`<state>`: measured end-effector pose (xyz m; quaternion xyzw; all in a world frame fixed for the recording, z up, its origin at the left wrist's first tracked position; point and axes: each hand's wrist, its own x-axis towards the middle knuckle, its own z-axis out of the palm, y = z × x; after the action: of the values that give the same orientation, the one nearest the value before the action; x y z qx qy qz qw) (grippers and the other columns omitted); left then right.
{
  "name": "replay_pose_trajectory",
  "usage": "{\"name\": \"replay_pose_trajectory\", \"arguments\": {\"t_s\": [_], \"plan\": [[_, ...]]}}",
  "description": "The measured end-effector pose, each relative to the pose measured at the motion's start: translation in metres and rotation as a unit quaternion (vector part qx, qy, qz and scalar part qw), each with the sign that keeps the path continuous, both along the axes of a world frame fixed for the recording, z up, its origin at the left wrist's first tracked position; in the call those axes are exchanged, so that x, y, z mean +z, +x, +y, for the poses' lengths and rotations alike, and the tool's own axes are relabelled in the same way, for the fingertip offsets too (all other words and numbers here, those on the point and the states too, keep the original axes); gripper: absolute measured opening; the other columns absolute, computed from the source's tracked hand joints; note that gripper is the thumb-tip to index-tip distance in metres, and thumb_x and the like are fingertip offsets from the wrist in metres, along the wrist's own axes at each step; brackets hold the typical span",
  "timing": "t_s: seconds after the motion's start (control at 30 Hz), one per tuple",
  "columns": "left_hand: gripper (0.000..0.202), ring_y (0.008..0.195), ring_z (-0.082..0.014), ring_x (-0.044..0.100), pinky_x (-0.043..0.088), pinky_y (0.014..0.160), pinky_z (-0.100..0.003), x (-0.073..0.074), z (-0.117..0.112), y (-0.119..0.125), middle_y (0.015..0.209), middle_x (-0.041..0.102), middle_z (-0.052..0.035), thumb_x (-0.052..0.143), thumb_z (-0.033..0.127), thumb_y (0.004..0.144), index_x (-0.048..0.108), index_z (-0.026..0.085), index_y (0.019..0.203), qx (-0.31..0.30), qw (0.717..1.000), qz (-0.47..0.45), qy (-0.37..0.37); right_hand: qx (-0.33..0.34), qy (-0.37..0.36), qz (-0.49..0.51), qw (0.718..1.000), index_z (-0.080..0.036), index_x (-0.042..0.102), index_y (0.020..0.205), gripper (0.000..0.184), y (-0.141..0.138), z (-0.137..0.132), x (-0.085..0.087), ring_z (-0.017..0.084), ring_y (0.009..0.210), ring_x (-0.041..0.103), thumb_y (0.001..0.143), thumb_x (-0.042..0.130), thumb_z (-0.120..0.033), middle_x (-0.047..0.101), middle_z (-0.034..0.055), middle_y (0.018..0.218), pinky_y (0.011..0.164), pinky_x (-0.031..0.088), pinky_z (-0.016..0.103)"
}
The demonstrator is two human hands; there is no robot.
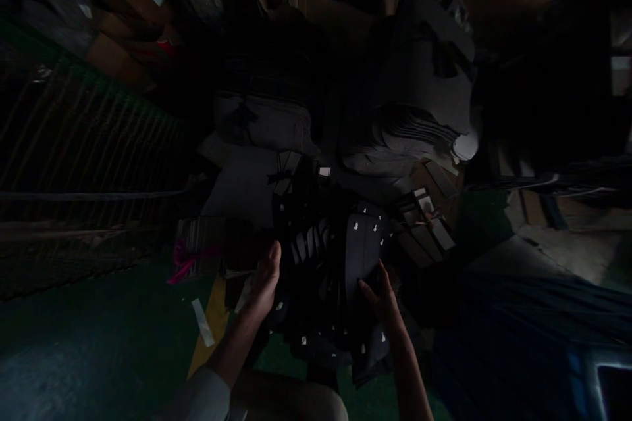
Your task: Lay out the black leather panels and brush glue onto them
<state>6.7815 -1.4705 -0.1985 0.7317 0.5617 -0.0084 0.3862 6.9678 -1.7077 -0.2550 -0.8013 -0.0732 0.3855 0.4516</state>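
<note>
A person's right hand (380, 299) grips a long dark panel (364, 247), thumb on its face and fingers along its edge, in a dim, cluttered room. The panel is narrow and smooth, with small pale fittings near its ends; it sits at the right side of a pile of dark pieces (312, 243) in front of the person's knees. Bundled grey sheets (261, 120) and a folded grey stack (429, 85) lie beyond, below an open cardboard box (336, 10). The green floor (108, 355) carries a yellow stripe (207, 335); a pink tie (187, 260) binds a stack at left. The left hand (266, 279) is against the pile's left side, its fingers hidden, so whether it grips cannot be told. Shadow swallows the pile's lower part, and a blue object (518, 342) is cut off at lower right.
</note>
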Motion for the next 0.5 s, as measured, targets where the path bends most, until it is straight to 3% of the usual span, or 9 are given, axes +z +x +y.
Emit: {"name": "replay_pose_trajectory", "arguments": {"t_s": [0.07,0.13,0.2,0.3,0.37,0.5], "plan": [[0.047,0.125,-0.0257,0.056,0.049,0.101,-0.041,0.009,-0.002,0.008,0.136,0.058,-0.0164,0.04,0.037,0.095,0.047,0.017,0.137,0.036,0.999,-0.012,0.024,-0.005,0.001,-0.002,1.0,-0.02,0.03,0.149,0.095,0.0,0.002,0.001,0.031,0.141,0.036,0.072,0.071,-0.056,0.041,0.014,0.151,0.116,0.031,0.051],[0.051,0.131,-0.0263,0.05,0.045,0.106,-0.042,0.023,0.001,0.023,0.14,0.053,-0.0173,0.047,0.042,0.094,0.043,0.016,0.138,0.018,0.992,-0.045,0.113,-0.017,0.004,0.002,1.0,-0.022,0.03,0.149,0.093,0.0,0.004,0.003,0.031,0.14,0.037,0.072,0.071,-0.055,0.043,0.0127,0.15,0.115,0.033,0.05],[0.048,0.135,-0.0249,0.043,0.038,0.112,-0.042,0.036,0.008,0.046,0.142,0.049,-0.0147,0.048,0.039,0.095,0.042,0.02,0.139,-0.072,0.975,-0.067,0.198,-0.024,-0.002,0.002,1.0,-0.023,0.031,0.149,0.093,0.0,0.004,0.004,0.031,0.139,0.039,0.072,0.072,-0.056,0.044,0.0123,0.148,0.115,0.034,0.05],[0.039,0.125,-0.0256,0.05,0.041,0.106,-0.04,0.043,0.023,0.092,0.128,0.059,-0.0136,0.05,0.038,0.096,0.052,0.019,0.129,-0.243,0.951,-0.027,0.188,-0.028,-0.014,-0.001,1.0,-0.019,0.032,0.149,0.096,-0.001,0.003,0.002,0.032,0.137,0.042,0.07,0.072,-0.057,0.046,0.0149,0.146,0.113,0.036,0.05],[0.033,0.114,-0.0285,0.054,0.044,0.097,-0.041,0.042,0.03,0.12,0.113,0.063,-0.0139,0.054,0.042,0.093,0.06,0.017,0.114,-0.322,0.928,0.035,0.181,-0.034,-0.021,0.001,0.999,-0.018,0.033,0.148,0.097,-0.002,0.002,0.0,0.033,0.136,0.043,0.069,0.072,-0.058,0.047,0.0155,0.145,0.112,0.038,0.05],[0.027,0.107,-0.0297,0.053,0.043,0.089,-0.041,0.041,0.027,0.152,0.102,0.063,-0.0117,0.065,0.041,0.086,0.062,0.018,0.099,-0.359,0.906,0.099,0.201,-0.062,-0.039,0.012,0.997,-0.021,0.035,0.148,0.098,-0.005,0.003,0.002,0.034,0.134,0.045,0.066,0.073,-0.06,0.049,0.0133,0.143,0.11,0.039,0.051]]}}
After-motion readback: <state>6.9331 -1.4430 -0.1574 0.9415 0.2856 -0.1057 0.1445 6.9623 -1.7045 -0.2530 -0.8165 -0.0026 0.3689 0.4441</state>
